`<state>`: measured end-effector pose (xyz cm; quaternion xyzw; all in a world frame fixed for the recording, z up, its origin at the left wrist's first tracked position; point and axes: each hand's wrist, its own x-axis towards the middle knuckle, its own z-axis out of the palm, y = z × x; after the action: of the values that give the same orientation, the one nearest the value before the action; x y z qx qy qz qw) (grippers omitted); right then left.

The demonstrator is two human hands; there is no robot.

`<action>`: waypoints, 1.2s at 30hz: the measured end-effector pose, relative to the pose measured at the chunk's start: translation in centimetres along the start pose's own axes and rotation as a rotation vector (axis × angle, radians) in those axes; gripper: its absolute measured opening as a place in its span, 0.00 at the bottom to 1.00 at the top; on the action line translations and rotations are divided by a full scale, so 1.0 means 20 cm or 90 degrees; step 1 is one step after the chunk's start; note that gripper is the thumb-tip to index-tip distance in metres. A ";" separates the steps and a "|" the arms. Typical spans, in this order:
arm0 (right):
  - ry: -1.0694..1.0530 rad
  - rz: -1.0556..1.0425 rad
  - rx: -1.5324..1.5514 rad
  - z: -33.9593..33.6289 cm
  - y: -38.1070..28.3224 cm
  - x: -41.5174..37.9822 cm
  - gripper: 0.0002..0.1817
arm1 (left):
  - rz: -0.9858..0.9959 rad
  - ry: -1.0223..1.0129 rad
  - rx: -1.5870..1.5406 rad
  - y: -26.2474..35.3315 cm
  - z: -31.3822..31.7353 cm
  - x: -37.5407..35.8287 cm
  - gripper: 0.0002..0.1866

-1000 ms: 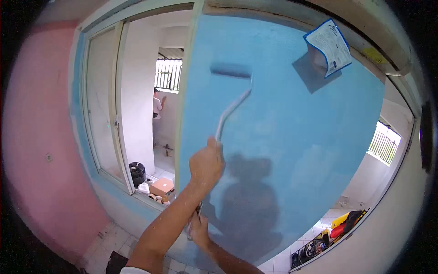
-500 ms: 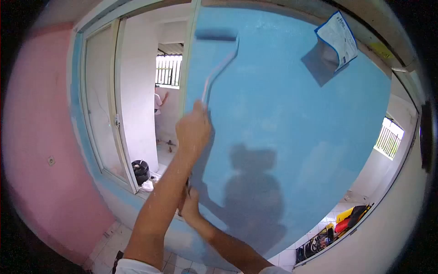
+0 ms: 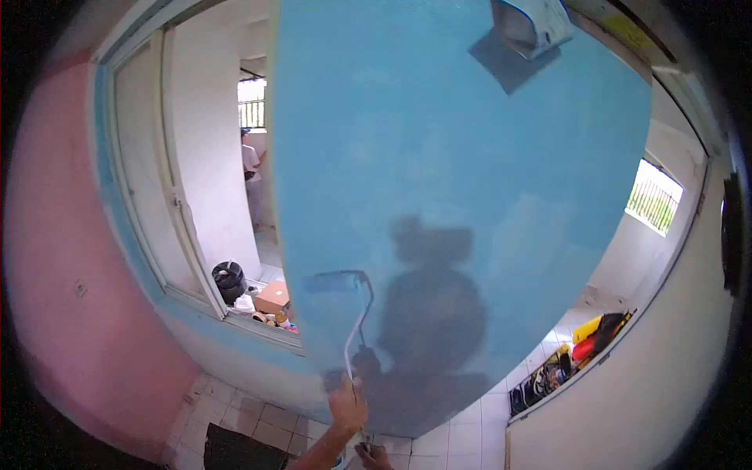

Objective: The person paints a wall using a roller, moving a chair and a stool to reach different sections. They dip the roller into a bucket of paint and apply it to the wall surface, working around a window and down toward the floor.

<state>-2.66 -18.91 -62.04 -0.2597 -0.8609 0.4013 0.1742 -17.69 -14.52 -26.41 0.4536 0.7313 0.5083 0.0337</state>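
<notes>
The left hand (image 3: 347, 405) grasps the paint roller (image 3: 337, 282), whose head blurs into the blue wall (image 3: 439, 141) at lower left; just below, the right hand (image 3: 374, 457) is partly cut off, its grasp impossible to tell; a packet (image 3: 548, 23) is cropped above

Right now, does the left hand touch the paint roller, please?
Touching. The head view shows the left hand wrapped around the lower part of the paint roller.
</notes>
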 end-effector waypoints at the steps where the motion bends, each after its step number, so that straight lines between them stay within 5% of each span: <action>1: 0.009 -0.009 -0.015 -0.05 0.00 -0.09 0.37 | 0.110 0.030 0.086 -0.02 0.05 -0.08 0.15; 3: 0.102 0.002 0.069 -0.33 -0.21 -0.28 0.29 | 0.330 0.092 0.248 -0.07 0.16 -0.25 0.15; 6: 0.260 0.170 0.249 -0.67 -0.44 -0.38 0.18 | 0.153 -0.164 -0.181 -0.07 0.30 -0.41 0.10; 7: 0.241 0.402 0.262 -0.84 -0.57 -0.40 0.22 | 0.077 -0.247 -0.281 -0.05 0.32 -0.45 0.11; 9: 0.230 0.378 0.275 -1.01 -0.61 -0.45 0.22 | -0.079 -0.397 -0.478 0.07 0.32 -0.40 0.14; 12: 0.184 0.345 0.277 -1.22 -0.62 -0.50 0.21 | -0.126 -0.419 -0.563 0.33 0.29 -0.28 0.18; 15: 0.167 0.354 0.200 -1.34 -0.65 -0.50 0.22 | 0.021 -0.439 -0.686 0.49 0.31 -0.11 0.21; 18: 0.223 0.345 0.215 -1.46 -0.77 -0.41 0.21 | -0.086 -0.418 -0.697 0.56 0.37 0.03 0.22; 23: 0.276 0.333 0.401 -1.42 -0.81 -0.27 0.22 | 0.004 -0.112 -0.397 0.74 0.50 0.20 0.25; 27: 0.275 0.362 0.343 -1.44 -0.83 -0.18 0.22 | 0.071 0.058 -0.190 0.85 0.47 0.26 0.28; 36: 0.260 0.300 0.391 -1.60 -0.89 -0.04 0.22 | 0.070 0.067 -0.164 0.94 0.40 0.42 0.29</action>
<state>8.73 -9.90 -28.48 -0.4594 -0.5668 0.6078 0.3135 -6.70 -1.60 -12.23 0.4573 0.6351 0.6220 0.0252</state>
